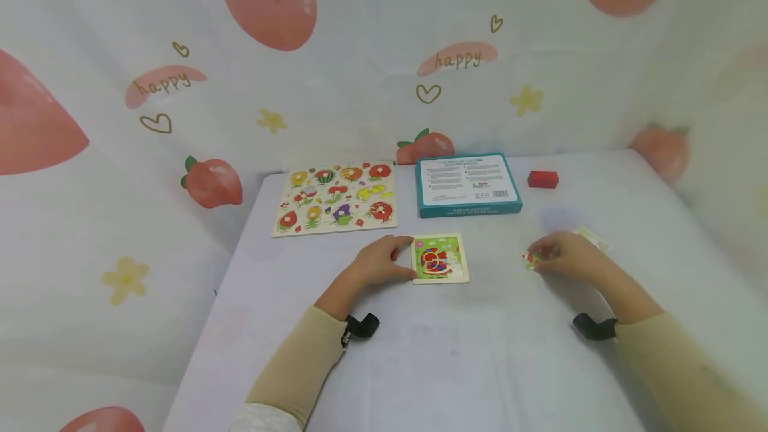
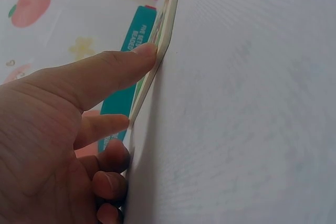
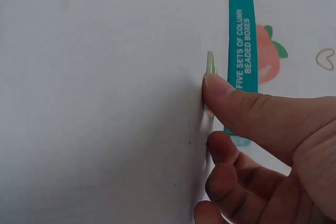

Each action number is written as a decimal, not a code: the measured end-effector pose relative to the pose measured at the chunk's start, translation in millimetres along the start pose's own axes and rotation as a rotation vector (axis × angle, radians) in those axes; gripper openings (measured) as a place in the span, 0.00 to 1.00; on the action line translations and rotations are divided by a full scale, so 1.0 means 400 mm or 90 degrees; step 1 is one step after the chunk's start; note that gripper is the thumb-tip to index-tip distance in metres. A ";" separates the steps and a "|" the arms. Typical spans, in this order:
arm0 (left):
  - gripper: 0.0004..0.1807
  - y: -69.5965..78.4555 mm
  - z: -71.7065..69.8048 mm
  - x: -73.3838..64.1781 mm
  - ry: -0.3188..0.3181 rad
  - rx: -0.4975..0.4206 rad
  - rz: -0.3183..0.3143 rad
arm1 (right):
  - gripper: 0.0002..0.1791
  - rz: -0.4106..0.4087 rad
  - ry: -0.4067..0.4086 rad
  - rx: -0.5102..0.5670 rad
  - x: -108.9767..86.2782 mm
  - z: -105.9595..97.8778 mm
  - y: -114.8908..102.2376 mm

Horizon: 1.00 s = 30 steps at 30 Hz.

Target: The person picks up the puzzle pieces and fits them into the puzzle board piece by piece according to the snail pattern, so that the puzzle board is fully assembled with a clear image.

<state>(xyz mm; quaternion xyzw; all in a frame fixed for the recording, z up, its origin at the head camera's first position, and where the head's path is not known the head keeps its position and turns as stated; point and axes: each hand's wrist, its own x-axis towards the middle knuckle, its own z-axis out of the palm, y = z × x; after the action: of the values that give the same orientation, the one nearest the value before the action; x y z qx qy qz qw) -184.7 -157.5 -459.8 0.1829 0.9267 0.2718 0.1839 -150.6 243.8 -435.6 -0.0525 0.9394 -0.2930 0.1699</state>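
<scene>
A small square puzzle board [image 1: 465, 272] with a red and blue snail picture on green lies flat on the table. My left hand [image 1: 379, 261] holds it by its left side, thumb at the near corner and index finger at the far one; the left wrist view has the thumb [image 2: 121, 72] on the board's pale edge. Between the thumb and fingers of my right hand [image 1: 567, 255] is a small puzzle piece [image 1: 529, 260], green with some red. In the right wrist view the piece [image 3: 210, 62] stands on edge, partly hidden by the thumb.
A larger fruit peg puzzle [image 1: 342, 200] lies at the back left. Beside it is a flat teal box [image 1: 469, 185] with a white label, then a red block [image 1: 543, 179]. More pale puzzle pieces [image 1: 593, 239] lie just beyond my right hand, partly hidden. A patterned cloth hangs behind the table.
</scene>
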 end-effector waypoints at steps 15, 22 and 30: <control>0.45 -0.008 0.002 0.005 0.002 0.000 0.004 | 0.22 -0.034 -0.027 -0.043 0.019 -0.004 0.014; 0.45 -0.006 0.002 0.007 0.002 -0.002 0.003 | 0.23 -0.047 0.019 -0.056 0.021 -0.016 -0.013; 0.45 -0.007 0.002 0.005 0.005 0.000 0.000 | 0.24 -0.136 0.090 -0.095 -0.001 -0.047 -0.082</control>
<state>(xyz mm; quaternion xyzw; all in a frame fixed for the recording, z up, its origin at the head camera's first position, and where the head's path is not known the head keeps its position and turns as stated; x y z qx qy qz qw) -186.9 -158.5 -462.7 0.1819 0.9276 0.2722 0.1801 -156.7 226.7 -402.3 -0.1438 0.9573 -0.2418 0.0669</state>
